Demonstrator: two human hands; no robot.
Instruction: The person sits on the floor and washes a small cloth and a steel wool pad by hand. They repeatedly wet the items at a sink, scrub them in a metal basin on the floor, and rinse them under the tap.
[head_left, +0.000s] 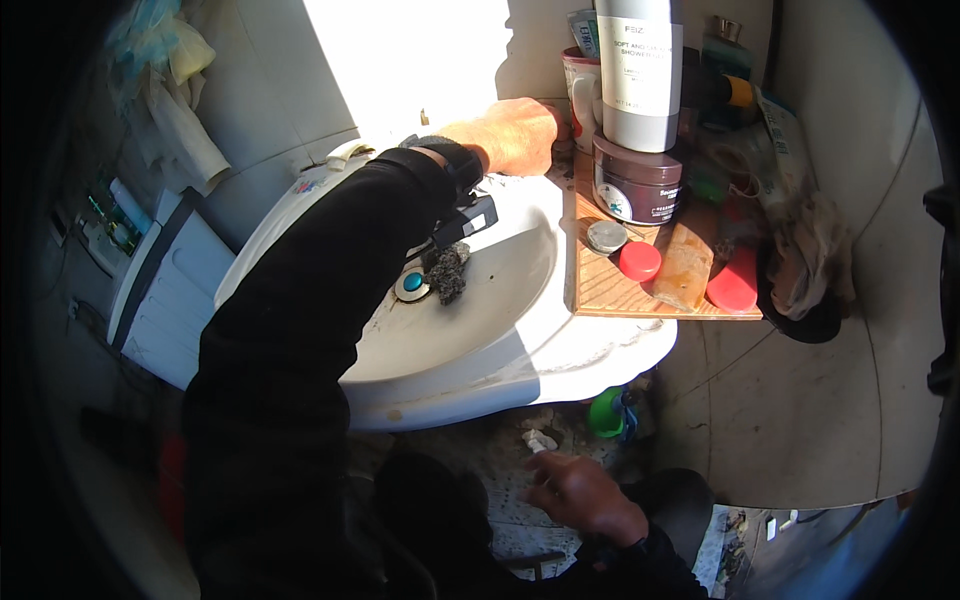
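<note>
My left hand (517, 135) reaches across the white ceramic washbasin (442, 367) to its sunlit back rim, close to a mug (582, 90). Its fingers are turned away and hidden, so what they touch cannot be told. A black sleeve and a wrist strap with a small dark device cover that arm. In the bowl, a dark grey clump like a scouring pad (448, 274) lies beside the drain with its teal-centred stopper (412, 282). Below the basin, above the floor, my right hand (585, 495) is slightly blurred, its fingers loosely bent and apart, with nothing visible in them.
A wooden board (600, 300) at the basin's right bears a dark jar (637, 180) with a shower gel bottle (641, 75) on it, a red lid (640, 261) and a worn soap-like bar (684, 259). A green object (606, 412) is under the rim. A white appliance (172, 292) stands left.
</note>
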